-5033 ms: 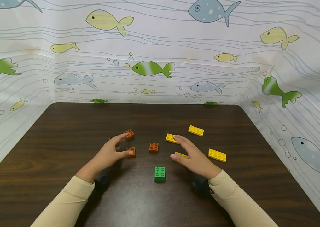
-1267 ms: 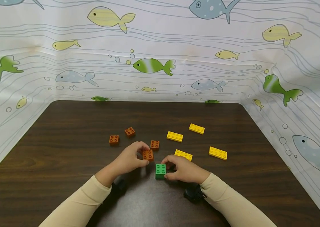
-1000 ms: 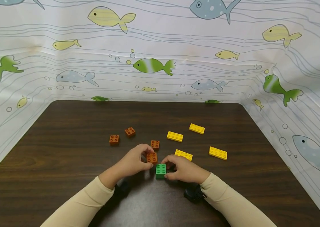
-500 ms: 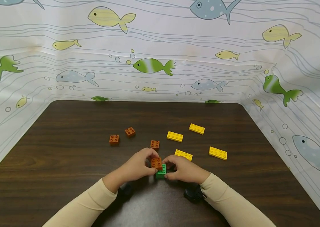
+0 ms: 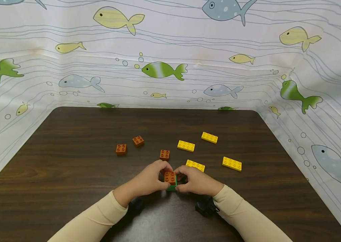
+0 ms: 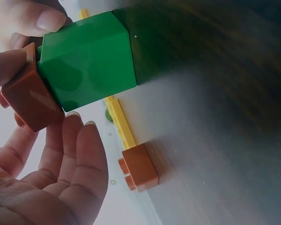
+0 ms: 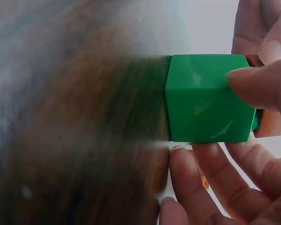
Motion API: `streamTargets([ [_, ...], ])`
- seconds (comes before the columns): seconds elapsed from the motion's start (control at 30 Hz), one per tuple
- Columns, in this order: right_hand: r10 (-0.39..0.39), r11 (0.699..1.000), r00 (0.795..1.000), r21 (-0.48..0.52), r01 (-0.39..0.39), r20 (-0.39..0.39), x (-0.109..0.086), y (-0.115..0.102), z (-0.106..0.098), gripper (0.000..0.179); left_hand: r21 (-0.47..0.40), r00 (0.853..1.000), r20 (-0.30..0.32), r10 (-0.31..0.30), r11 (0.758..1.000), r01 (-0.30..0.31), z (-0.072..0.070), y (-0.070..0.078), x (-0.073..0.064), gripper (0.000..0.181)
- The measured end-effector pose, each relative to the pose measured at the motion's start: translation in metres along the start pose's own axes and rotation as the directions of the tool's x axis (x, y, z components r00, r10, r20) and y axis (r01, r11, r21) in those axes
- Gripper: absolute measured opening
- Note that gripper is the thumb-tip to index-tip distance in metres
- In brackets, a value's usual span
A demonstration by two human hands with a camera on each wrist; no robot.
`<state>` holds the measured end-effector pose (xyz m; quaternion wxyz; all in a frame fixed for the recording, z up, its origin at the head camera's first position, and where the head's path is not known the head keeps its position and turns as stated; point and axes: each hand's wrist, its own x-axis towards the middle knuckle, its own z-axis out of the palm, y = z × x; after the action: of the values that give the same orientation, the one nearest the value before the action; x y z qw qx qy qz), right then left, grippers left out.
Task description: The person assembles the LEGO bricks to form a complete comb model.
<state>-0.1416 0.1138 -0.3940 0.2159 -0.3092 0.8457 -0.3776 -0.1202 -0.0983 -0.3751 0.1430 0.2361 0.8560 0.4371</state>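
Observation:
A green square building brick (image 5: 171,189) stands on the table, and my right hand (image 5: 199,180) pinches its sides between thumb and fingers. Thumb and fingers of my left hand (image 5: 146,178) grip a brown-orange four-stud brick (image 5: 169,177) right over it. In the left wrist view this brown brick (image 6: 35,96) sits slightly tilted against the studded top of the green brick (image 6: 86,61), with a narrow gap along one edge. From the right wrist, the thumb lies on the green brick's (image 7: 208,103) near face, while a few green studs show beside the brown one.
Behind my hands lie three more brown-orange bricks, one close by (image 5: 164,154) and two farther left (image 5: 121,149). Several flat yellow bricks (image 5: 186,146) are spread to the right, the nearest yellow brick (image 5: 195,165) just behind my right hand. A fish-patterned curtain (image 5: 170,43) surrounds the dark wooden table (image 5: 67,161).
My left hand took a brown brick from the left group, carried it right and set it over the green brick. My right hand moved from the yellow bricks to grip the green one.

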Motion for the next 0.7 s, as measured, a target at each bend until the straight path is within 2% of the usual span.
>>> streamTargets([
  [0.7,-0.015,1.000,1.000,-0.007,0.015,-0.002,-0.0002,-0.0013,-0.0013,0.034,0.037,1.000,0.003,-0.002,0.999,0.001,0.0016,0.0037,0.0023,0.026],
])
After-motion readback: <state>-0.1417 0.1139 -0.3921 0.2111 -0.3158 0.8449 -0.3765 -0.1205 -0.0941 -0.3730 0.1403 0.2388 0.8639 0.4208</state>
